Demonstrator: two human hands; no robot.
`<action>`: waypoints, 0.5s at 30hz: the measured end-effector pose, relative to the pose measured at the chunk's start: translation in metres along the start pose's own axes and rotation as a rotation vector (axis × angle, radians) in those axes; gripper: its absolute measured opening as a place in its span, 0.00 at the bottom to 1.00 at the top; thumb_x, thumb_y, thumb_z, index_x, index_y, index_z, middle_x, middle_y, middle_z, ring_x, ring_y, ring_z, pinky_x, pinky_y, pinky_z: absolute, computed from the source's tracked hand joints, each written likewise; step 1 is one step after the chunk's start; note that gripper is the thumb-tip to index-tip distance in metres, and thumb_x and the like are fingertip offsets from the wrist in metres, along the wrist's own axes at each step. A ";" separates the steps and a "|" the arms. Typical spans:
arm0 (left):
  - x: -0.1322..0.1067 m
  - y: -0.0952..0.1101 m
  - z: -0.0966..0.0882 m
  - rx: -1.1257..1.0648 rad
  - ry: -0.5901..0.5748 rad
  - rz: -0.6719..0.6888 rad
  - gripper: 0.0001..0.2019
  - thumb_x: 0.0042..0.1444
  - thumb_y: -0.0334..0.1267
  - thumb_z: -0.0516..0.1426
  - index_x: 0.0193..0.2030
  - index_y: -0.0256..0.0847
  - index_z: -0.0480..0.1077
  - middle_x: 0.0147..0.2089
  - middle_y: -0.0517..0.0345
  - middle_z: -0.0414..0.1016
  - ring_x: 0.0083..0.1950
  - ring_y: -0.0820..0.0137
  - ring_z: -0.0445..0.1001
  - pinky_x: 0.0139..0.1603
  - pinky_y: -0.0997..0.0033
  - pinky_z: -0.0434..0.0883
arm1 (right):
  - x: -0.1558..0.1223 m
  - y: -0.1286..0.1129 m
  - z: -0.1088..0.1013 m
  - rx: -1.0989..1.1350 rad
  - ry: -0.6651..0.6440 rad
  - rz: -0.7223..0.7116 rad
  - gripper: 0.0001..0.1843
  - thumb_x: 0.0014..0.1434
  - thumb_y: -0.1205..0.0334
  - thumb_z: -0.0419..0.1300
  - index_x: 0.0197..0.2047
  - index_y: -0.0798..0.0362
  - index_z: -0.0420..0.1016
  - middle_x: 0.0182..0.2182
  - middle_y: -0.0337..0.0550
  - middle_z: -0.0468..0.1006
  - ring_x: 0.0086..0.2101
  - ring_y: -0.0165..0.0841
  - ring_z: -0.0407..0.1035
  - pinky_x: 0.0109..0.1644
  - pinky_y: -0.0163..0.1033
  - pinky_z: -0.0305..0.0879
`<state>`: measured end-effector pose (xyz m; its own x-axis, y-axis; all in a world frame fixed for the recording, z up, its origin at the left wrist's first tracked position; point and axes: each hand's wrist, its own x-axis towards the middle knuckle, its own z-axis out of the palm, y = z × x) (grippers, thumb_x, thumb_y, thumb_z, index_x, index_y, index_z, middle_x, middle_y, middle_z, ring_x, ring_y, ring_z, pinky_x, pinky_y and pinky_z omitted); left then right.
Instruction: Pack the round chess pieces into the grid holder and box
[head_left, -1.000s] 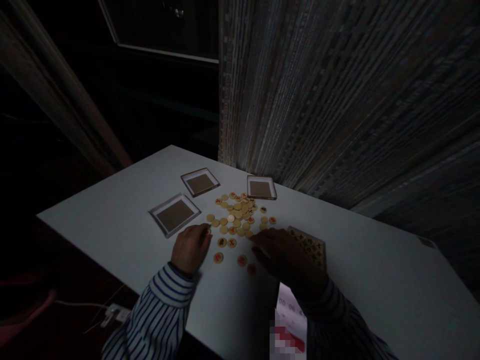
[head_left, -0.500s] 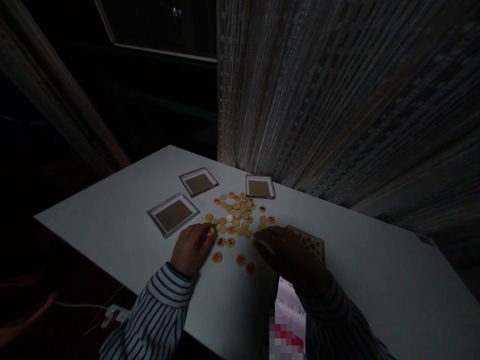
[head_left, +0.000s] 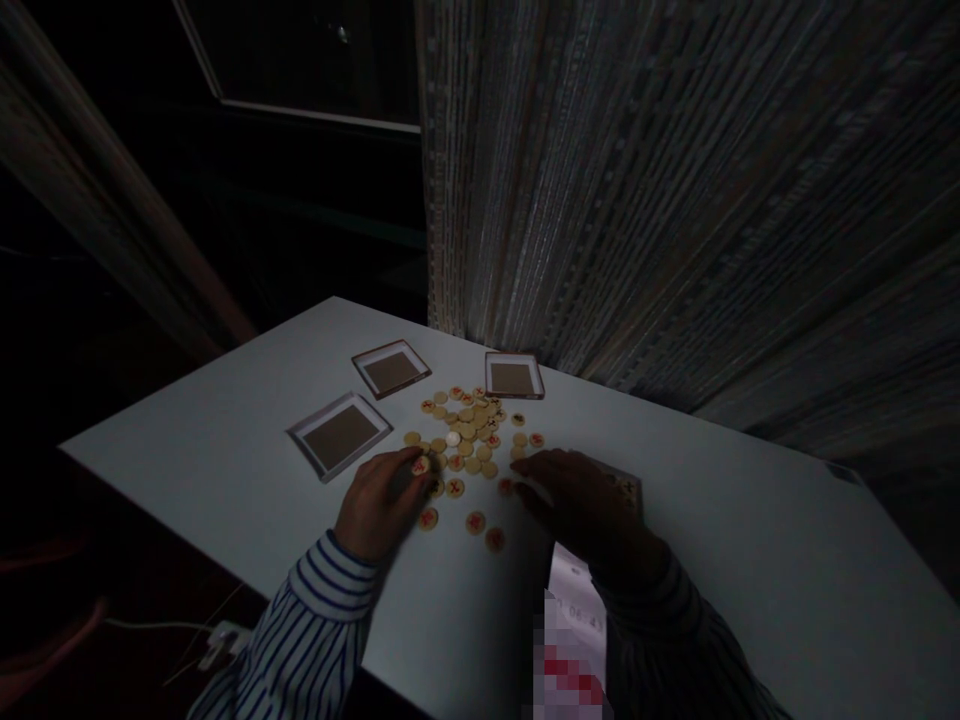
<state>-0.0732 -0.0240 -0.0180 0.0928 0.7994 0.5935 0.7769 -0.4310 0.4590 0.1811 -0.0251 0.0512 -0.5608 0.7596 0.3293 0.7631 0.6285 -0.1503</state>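
Several round tan game pieces [head_left: 471, 436], some with red or dark marks, lie scattered on a white table [head_left: 225, 440]. My left hand [head_left: 379, 503] rests at the pile's near left edge, fingers curled, its fingertips on a red-marked piece [head_left: 420, 466]. My right hand [head_left: 577, 505] lies in shadow at the pile's right side, fingers reaching toward a red-marked piece [head_left: 505, 486]. It covers most of a tray [head_left: 628, 488] that holds pieces. Both sleeves are striped.
Three square trays with brown insides stand behind the pile: near left [head_left: 340, 435], far left [head_left: 391, 368], far right [head_left: 514, 376]. A ribbed dark curtain [head_left: 675, 200] hangs behind the table. A white paper [head_left: 574, 620] lies near my right arm. A cable and plug [head_left: 217, 640] lie on the floor.
My left hand has slid slightly right onto a red-marked piece. My right hand has shifted left over the tray toward the pile. The view has drifted a little.
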 end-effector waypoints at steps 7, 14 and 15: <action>0.008 0.012 -0.002 -0.040 -0.023 0.007 0.15 0.55 0.43 0.54 0.47 0.37 0.69 0.43 0.48 0.75 0.43 0.63 0.74 0.45 0.59 0.72 | -0.003 0.007 -0.005 0.001 0.015 -0.005 0.11 0.58 0.63 0.53 0.44 0.53 0.71 0.37 0.47 0.77 0.37 0.36 0.70 0.39 0.43 0.64; 0.016 0.024 0.004 -0.084 -0.008 0.049 0.15 0.55 0.43 0.54 0.46 0.38 0.69 0.42 0.49 0.76 0.43 0.63 0.74 0.45 0.61 0.71 | -0.008 0.016 -0.013 -0.020 0.021 0.031 0.12 0.58 0.63 0.54 0.45 0.53 0.70 0.38 0.47 0.77 0.36 0.36 0.70 0.39 0.43 0.63; 0.017 0.025 0.005 -0.088 -0.009 0.053 0.15 0.55 0.43 0.54 0.46 0.38 0.69 0.42 0.49 0.76 0.43 0.63 0.73 0.45 0.61 0.71 | -0.008 0.017 -0.014 -0.016 0.027 0.029 0.12 0.58 0.64 0.54 0.45 0.53 0.70 0.38 0.47 0.77 0.37 0.36 0.70 0.39 0.43 0.63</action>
<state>-0.0493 -0.0193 0.0003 0.1388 0.7780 0.6128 0.7131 -0.5079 0.4833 0.2034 -0.0230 0.0588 -0.5297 0.7726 0.3501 0.7839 0.6035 -0.1456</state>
